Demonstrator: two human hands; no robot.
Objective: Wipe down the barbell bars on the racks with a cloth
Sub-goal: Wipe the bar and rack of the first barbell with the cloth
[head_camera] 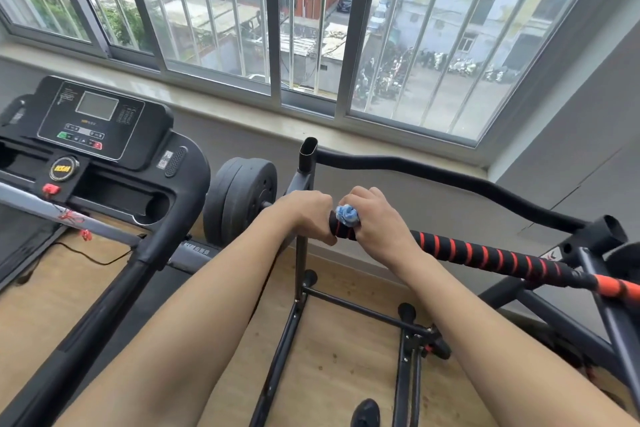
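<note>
Barbell bar [485, 255], wrapped in black foam with red spiral stripes, lies across a black rack [302, 267] below the window. Its long axis runs from the weight plates [242, 198] on the left, down toward the right edge, where it is cut off. The left hand [304, 215] curls around the bar just beside the right hand [375, 218], which grips the bar through a bunched blue cloth [347, 215]. Most of the cloth is hidden inside the fist. A treadmill [104, 156] stands to the left.
</note>
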